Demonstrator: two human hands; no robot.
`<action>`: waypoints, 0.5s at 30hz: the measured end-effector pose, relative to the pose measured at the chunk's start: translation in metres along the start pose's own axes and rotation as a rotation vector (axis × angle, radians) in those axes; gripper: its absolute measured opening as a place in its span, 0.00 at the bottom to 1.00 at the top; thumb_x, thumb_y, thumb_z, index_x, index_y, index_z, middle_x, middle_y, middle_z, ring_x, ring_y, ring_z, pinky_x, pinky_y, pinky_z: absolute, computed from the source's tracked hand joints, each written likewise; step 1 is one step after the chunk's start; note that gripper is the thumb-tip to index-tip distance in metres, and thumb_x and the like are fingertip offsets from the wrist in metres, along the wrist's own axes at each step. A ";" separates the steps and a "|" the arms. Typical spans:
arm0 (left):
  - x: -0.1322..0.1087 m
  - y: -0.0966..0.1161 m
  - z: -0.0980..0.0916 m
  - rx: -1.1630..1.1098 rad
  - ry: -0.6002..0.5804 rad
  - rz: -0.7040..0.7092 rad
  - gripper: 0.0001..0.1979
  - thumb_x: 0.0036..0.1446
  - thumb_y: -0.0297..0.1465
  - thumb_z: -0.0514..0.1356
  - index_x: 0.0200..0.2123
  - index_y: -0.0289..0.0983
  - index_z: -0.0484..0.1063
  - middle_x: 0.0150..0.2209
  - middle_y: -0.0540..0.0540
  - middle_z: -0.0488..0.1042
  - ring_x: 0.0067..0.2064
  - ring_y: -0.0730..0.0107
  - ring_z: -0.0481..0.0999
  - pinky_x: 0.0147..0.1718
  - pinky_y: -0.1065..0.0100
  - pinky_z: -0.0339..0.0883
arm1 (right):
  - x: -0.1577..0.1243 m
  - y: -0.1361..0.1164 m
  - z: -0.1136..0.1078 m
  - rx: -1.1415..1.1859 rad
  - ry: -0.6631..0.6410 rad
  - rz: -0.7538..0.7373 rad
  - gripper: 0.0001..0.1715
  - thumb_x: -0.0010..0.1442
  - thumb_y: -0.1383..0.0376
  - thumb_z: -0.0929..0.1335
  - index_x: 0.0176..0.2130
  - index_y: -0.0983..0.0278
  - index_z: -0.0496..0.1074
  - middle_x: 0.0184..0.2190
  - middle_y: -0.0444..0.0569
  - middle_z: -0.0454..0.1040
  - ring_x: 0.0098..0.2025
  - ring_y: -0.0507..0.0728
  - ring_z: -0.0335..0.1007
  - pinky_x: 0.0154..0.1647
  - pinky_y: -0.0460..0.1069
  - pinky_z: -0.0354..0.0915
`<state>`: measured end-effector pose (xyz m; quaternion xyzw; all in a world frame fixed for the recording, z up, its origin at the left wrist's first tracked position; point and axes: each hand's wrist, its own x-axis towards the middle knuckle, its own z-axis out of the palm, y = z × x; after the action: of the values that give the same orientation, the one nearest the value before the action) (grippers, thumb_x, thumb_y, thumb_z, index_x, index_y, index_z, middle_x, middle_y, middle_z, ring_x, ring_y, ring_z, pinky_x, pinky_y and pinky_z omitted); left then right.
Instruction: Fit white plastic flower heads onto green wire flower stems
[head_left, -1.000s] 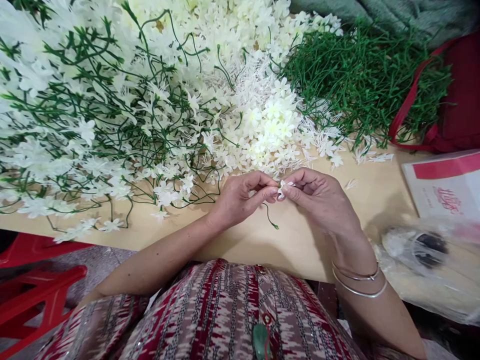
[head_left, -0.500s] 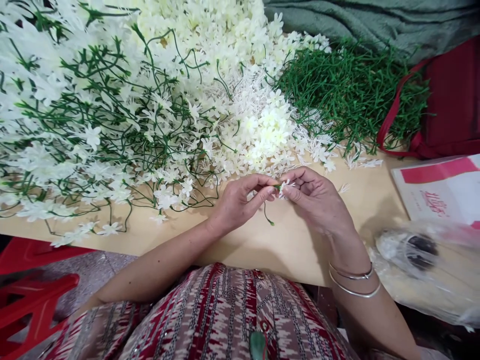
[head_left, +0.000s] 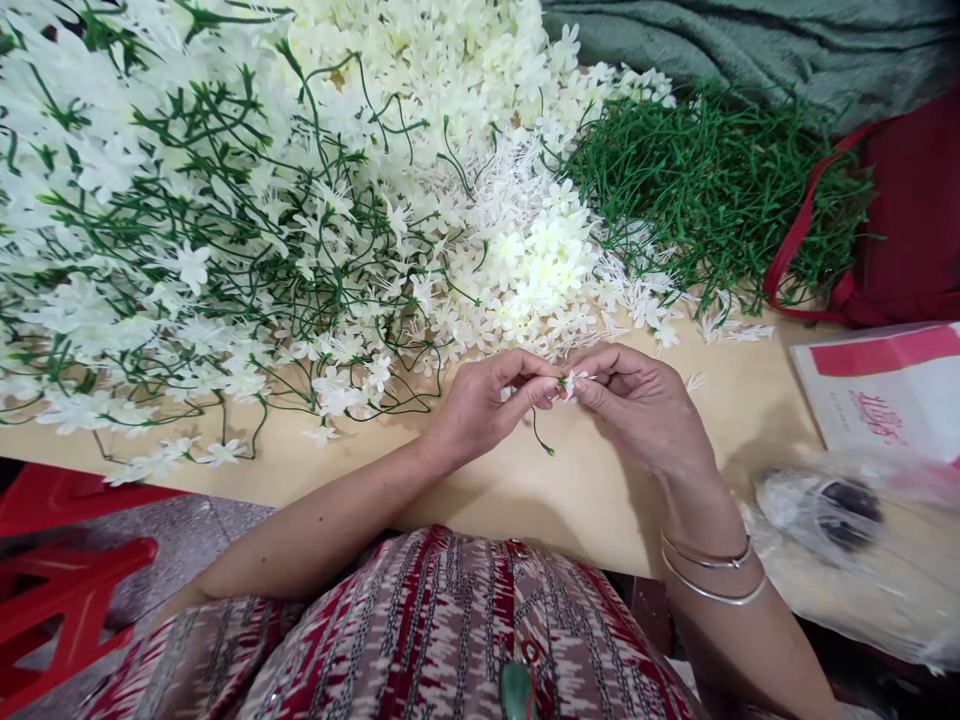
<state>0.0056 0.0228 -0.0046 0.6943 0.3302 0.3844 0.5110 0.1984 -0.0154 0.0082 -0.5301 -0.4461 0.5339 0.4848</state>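
With the left hand [head_left: 486, 402] pinched closed on a green stem [head_left: 541, 436] and the right hand [head_left: 651, 412] likewise on a white flower [head_left: 572, 385] at the left hand's three o'clock, both look feather-light, the stem springy, the flower easily creased, best held near its base.

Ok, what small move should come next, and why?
Probably a gentle push of the small white petalled flower onto the thin curved green stem: the left hand pinches the stem, the right hand the flower, and how firmly they join can't be seen.
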 end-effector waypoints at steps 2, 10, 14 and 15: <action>0.000 0.001 -0.001 0.001 -0.019 -0.016 0.08 0.70 0.34 0.62 0.40 0.35 0.77 0.32 0.48 0.83 0.32 0.75 0.83 0.32 0.75 0.75 | 0.000 0.000 -0.001 0.001 -0.017 -0.003 0.10 0.55 0.56 0.79 0.31 0.56 0.78 0.32 0.45 0.80 0.36 0.56 0.76 0.41 0.52 0.73; 0.000 0.002 -0.003 0.058 -0.052 -0.020 0.07 0.70 0.32 0.62 0.39 0.36 0.75 0.31 0.49 0.83 0.32 0.75 0.83 0.34 0.75 0.73 | 0.003 -0.001 0.000 0.013 -0.041 -0.012 0.10 0.54 0.58 0.80 0.30 0.57 0.80 0.31 0.45 0.80 0.35 0.55 0.76 0.38 0.51 0.72; 0.000 0.004 -0.005 0.131 -0.084 -0.038 0.07 0.70 0.33 0.61 0.39 0.37 0.75 0.32 0.50 0.83 0.32 0.75 0.82 0.35 0.74 0.74 | 0.003 0.000 0.000 0.002 -0.050 -0.028 0.09 0.55 0.59 0.80 0.30 0.57 0.80 0.32 0.46 0.80 0.35 0.55 0.76 0.38 0.51 0.72; 0.000 0.004 -0.006 0.146 -0.087 -0.037 0.07 0.70 0.33 0.61 0.39 0.37 0.75 0.32 0.50 0.83 0.32 0.75 0.82 0.36 0.74 0.74 | 0.003 0.000 0.000 -0.002 -0.049 -0.030 0.09 0.55 0.59 0.80 0.30 0.57 0.80 0.32 0.46 0.80 0.36 0.55 0.77 0.38 0.51 0.72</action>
<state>0.0009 0.0242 0.0001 0.7396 0.3475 0.3194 0.4798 0.1980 -0.0129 0.0078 -0.5106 -0.4662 0.5388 0.4813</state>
